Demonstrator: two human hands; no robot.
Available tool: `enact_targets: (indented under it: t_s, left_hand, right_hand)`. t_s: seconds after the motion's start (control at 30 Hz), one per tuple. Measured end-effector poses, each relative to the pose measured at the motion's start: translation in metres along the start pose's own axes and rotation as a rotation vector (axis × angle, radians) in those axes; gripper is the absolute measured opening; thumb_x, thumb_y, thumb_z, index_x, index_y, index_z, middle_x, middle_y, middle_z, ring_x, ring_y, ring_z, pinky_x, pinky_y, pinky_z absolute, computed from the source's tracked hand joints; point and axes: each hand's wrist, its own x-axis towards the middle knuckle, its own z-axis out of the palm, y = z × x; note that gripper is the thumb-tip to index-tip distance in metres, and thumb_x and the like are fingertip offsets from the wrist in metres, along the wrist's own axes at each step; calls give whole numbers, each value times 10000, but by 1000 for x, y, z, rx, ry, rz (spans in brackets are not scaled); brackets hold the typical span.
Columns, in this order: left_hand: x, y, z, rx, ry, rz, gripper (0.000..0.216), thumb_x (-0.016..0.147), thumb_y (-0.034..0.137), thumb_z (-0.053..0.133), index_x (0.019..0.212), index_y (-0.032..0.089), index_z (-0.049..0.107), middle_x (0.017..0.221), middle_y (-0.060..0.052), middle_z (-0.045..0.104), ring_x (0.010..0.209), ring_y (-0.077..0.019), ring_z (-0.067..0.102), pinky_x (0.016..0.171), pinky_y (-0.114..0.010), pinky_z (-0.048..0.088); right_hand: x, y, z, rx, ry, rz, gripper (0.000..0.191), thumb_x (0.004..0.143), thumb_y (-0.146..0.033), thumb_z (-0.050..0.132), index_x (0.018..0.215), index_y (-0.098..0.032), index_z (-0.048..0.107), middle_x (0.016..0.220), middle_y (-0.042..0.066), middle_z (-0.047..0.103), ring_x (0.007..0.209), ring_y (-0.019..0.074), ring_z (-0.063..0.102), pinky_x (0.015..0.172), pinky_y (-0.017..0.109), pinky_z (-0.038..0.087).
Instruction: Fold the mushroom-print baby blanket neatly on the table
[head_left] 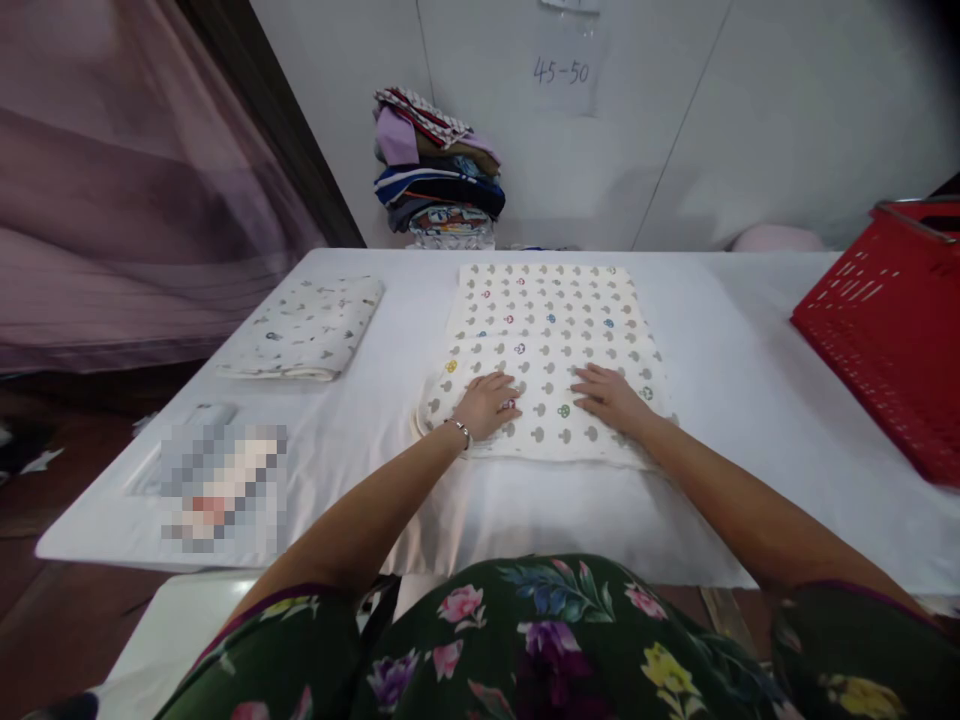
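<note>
A cream cloth (551,325) printed with small grey mushroom-like shapes and a few coloured ones lies folded in front of me on the white-covered table. My left hand (487,402) rests flat on its left part, fingers stretched out, with a bracelet at the wrist. On the right part of the cloth, my right hand (609,398) lies flat too, fingers spread. Neither hand grips the fabric. Layered edges show at the cloth's lower left corner. Farther left, a second folded cloth (307,325), white with small grey prints, lies apart from both hands.
A red plastic basket (892,340) stands at the table's right end. Stacked folded clothes (442,175) are at the back against the wall. A blurred-out item (225,490) lies near the front left edge of the white table (375,500). A pink curtain (135,200) hangs left.
</note>
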Motion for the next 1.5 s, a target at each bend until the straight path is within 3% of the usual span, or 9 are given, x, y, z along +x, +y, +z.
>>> enact_targets:
  t_s: [0.2, 0.3, 0.43, 0.63, 0.77, 0.9, 1.1, 1.3, 1.5]
  left_hand:
    - [13, 0, 1, -82, 56, 20, 188, 846, 296, 494, 870, 231, 668, 1131, -32, 594, 1129, -181, 471, 1010, -367, 320]
    - [16, -1, -2, -68, 89, 18, 210, 856, 300, 479, 848, 224, 674, 1123, -31, 603, 1127, -188, 473, 1006, -382, 320]
    - [15, -6, 1, -46, 65, 57, 229, 859, 298, 474, 969, 217, 658, 1203, -40, 571, 1179, -191, 439, 1035, -375, 287]
    - [-8, -2, -7, -64, 98, 105, 365, 865, 377, 456, 1172, 206, 552, 1344, -87, 439, 1261, -226, 345, 1047, -407, 261]
    - [-33, 13, -17, -90, 29, 197, 290, 858, 406, 474, 1038, 231, 620, 1148, -65, 573, 1112, -201, 465, 982, -357, 323]
    - [-47, 22, -13, -69, -58, 171, 245, 869, 386, 460, 940, 247, 649, 988, -50, 608, 992, -191, 500, 902, -340, 361]
    - [-50, 20, -7, -13, 76, 255, 296, 910, 325, 383, 867, 191, 643, 900, -59, 613, 886, -174, 519, 801, -326, 396]
    - [-65, 21, -3, -10, 99, 286, 261, 910, 291, 398, 849, 194, 631, 917, -41, 615, 881, -155, 531, 800, -315, 413]
    - [-70, 24, 4, 0, 147, 285, 197, 856, 317, 508, 968, 198, 617, 1017, -68, 602, 965, -192, 519, 837, -350, 410]
  right_hand:
    - [9, 8, 8, 93, 138, 3, 366, 888, -438, 403, 985, -230, 688, 1159, 33, 618, 1200, 246, 449, 1008, 447, 370]
    - [12, 9, 6, 95, 176, 20, 366, 902, -427, 374, 999, -253, 681, 1165, 12, 614, 1215, 238, 436, 1009, 460, 365]
    - [13, 8, 5, 41, 86, 3, 415, 907, -436, 348, 1081, -205, 646, 1267, 55, 538, 1256, 269, 381, 1017, 481, 332]
    - [-4, -11, -9, -9, 134, 73, 444, 903, -432, 359, 1242, -194, 519, 1380, 88, 408, 1309, 298, 280, 1028, 527, 274]
    - [-31, -34, -17, 42, 232, -7, 337, 908, -383, 381, 1091, -209, 604, 1301, 71, 497, 1284, 240, 334, 1033, 449, 319]
    - [-54, -48, -8, 45, 112, -175, 252, 887, -357, 449, 939, -213, 649, 1259, 65, 533, 1267, 252, 357, 1012, 452, 349]
    - [-67, -56, 0, 63, 160, -83, 240, 898, -268, 425, 855, -201, 651, 1206, 71, 575, 1235, 250, 408, 988, 457, 386]
    - [-77, -66, 3, 131, 179, -77, 210, 875, -246, 458, 1010, -219, 617, 1204, 80, 573, 1220, 252, 425, 984, 476, 401]
    - [-77, -68, 12, 202, 226, 14, 149, 847, -186, 465, 837, -215, 611, 1160, 67, 594, 1196, 244, 446, 968, 480, 415]
